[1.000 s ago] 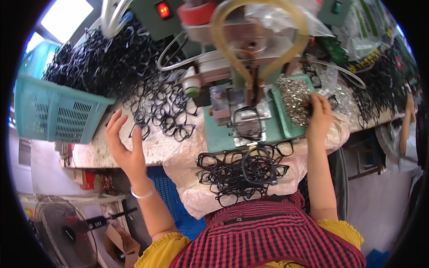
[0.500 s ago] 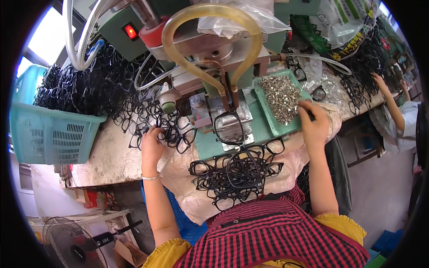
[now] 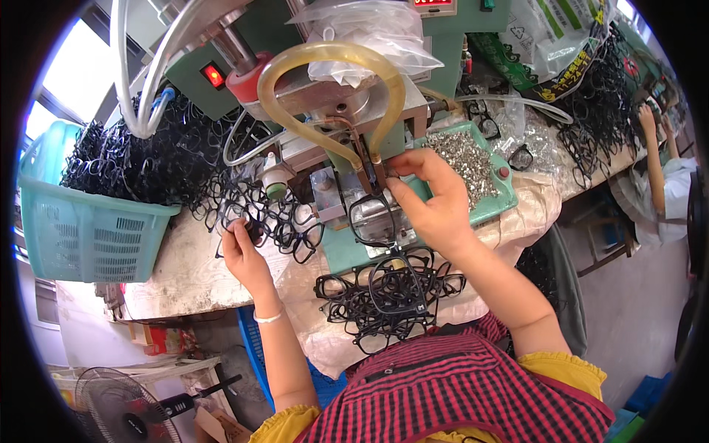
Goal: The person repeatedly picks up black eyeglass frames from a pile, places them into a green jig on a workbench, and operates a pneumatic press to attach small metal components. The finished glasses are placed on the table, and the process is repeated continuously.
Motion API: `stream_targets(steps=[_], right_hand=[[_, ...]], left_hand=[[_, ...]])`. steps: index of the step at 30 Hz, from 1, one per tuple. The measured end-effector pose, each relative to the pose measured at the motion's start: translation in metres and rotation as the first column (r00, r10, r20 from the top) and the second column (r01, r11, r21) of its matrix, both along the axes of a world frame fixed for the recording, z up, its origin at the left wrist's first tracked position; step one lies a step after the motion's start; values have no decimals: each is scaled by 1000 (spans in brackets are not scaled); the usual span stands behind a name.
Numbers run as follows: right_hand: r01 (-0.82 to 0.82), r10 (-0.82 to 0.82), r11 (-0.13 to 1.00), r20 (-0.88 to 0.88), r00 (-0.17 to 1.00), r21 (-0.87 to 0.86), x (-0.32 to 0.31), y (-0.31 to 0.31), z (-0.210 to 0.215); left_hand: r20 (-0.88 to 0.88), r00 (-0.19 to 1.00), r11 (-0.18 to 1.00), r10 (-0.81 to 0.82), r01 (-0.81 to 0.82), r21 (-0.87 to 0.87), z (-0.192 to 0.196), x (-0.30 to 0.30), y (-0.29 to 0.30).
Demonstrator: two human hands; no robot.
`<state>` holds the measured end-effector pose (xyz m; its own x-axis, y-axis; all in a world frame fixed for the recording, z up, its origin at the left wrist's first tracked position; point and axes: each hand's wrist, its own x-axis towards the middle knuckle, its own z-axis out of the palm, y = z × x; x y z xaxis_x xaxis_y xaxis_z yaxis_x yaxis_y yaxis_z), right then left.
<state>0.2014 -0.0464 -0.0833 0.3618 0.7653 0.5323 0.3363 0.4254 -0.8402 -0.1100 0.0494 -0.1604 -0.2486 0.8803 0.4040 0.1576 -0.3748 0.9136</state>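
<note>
My left hand (image 3: 248, 260) pinches a black eyeglass frame at the near edge of a loose heap of black frames (image 3: 284, 221) on the bench, left of the press. My right hand (image 3: 437, 203) is at the press (image 3: 336, 111), thumb and fingertips closed together beside its copper-coloured electrode tips (image 3: 375, 173). Whatever those fingers hold is too small or hidden to tell. Below the tips, a black eyeglass frame (image 3: 371, 240) stands on the metal fixture. Right of it, partly behind my right hand, lies a green tray (image 3: 504, 198) of small shiny metal parts (image 3: 467, 159).
A pile of black eyeglass frames (image 3: 347, 299) lies on the cloth before me. At left stands a turquoise basket (image 3: 96, 232) heaped with frames. A yellowish hose (image 3: 325, 52) loops over the press. A fan (image 3: 122, 410) is low left; another person's arm (image 3: 653, 166) shows far right.
My right hand has moved left from the tray's edge to the electrode tips. My left hand has shifted slightly and its fingers pinch a frame from the heap. The view has tilted a little.
</note>
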Motion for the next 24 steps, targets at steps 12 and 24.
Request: stream_targets(steps=[12,24], right_hand=[[-228,154,969,-482,863,-99,-22,0,13],[498,-376,862,782,498,97,92,-18,-72]], left_hand=[[-11,863,752,-506,447,484,145,89,-50],[77,891,834,-448,386,393,86,38,-44]])
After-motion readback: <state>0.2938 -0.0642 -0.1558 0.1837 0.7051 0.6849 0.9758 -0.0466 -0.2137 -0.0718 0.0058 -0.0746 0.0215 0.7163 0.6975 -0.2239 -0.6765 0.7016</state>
